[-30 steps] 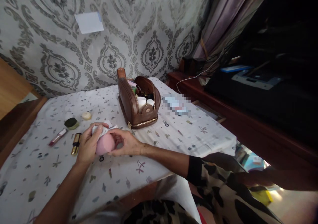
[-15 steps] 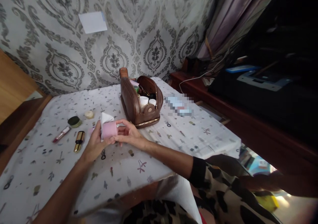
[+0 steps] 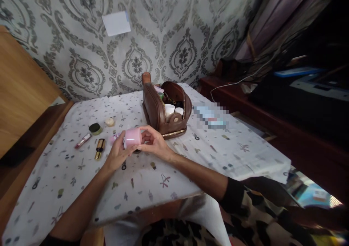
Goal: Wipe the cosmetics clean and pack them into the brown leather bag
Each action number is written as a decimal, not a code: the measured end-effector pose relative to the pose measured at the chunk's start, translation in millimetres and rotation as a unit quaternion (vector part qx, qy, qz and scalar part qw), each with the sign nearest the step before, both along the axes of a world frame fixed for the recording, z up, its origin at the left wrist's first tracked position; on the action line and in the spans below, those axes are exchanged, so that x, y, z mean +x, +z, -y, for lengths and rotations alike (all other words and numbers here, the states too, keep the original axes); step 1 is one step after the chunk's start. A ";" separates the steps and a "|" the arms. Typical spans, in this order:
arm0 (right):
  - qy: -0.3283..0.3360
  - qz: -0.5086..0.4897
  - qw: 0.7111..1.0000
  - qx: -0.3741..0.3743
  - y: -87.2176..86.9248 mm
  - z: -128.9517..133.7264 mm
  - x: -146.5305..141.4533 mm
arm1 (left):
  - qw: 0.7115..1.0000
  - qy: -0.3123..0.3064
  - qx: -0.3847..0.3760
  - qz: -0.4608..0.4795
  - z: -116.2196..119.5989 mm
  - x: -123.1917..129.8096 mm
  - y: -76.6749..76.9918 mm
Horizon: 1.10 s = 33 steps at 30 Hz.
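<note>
A small pink cylindrical jar (image 3: 133,137) is held between my two hands above the cloth. My left hand (image 3: 119,152) grips its left side, with the fingers closed on it. From the right, my right hand (image 3: 156,144) has its thumb and fingers curled around the jar's end. A pink patterned bit (image 3: 113,138) shows beside my left fingers; what it belongs to is unclear. Behind my right hand stands an unzipped brown toiletry bag (image 3: 154,109) with white-capped containers (image 3: 169,109) inside. Left of my hands lie a gold and black bottle (image 3: 100,149) and a dark green round jar (image 3: 95,129).
A pink tube (image 3: 82,141) and a cream-coloured round piece (image 3: 109,122) lie on the patterned white tablecloth (image 3: 152,180). A blurred-out flat object (image 3: 209,116) rests right of the bag. Wooden furniture (image 3: 24,89) borders the left; a cable (image 3: 240,81) runs at right.
The white tissue-like piece above the pink jar is no longer visible. The jar has turned slightly in my hands, and the whole view has shifted, with the table things appearing further right.
</note>
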State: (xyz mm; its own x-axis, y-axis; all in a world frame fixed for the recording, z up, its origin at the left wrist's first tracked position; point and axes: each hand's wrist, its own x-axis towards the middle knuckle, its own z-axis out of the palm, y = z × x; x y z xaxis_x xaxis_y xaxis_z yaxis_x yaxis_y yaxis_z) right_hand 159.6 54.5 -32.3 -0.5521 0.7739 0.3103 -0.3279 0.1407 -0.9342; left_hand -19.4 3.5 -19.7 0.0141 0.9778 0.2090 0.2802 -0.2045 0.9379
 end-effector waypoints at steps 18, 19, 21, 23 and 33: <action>-0.163 0.076 0.980 0.080 3.5 1.2 4.3 | 0.993 0.081 0.019 -0.080 6.0 9.9 12.3; -0.163 0.080 0.980 0.083 3.9 1.4 4.6 | 0.991 0.092 0.035 -0.095 6.5 9.7 12.8; -0.160 0.091 0.979 0.090 4.8 2.1 5.3 | 0.986 0.103 0.055 -0.118 7.3 9.1 13.6; -0.153 0.105 0.978 0.098 5.6 3.1 5.9 | 0.984 0.103 0.065 -0.132 7.5 8.3 14.0; -0.084 0.128 0.987 0.038 5.6 1.8 4.3 | 0.981 0.119 0.132 -0.081 4.7 6.8 10.4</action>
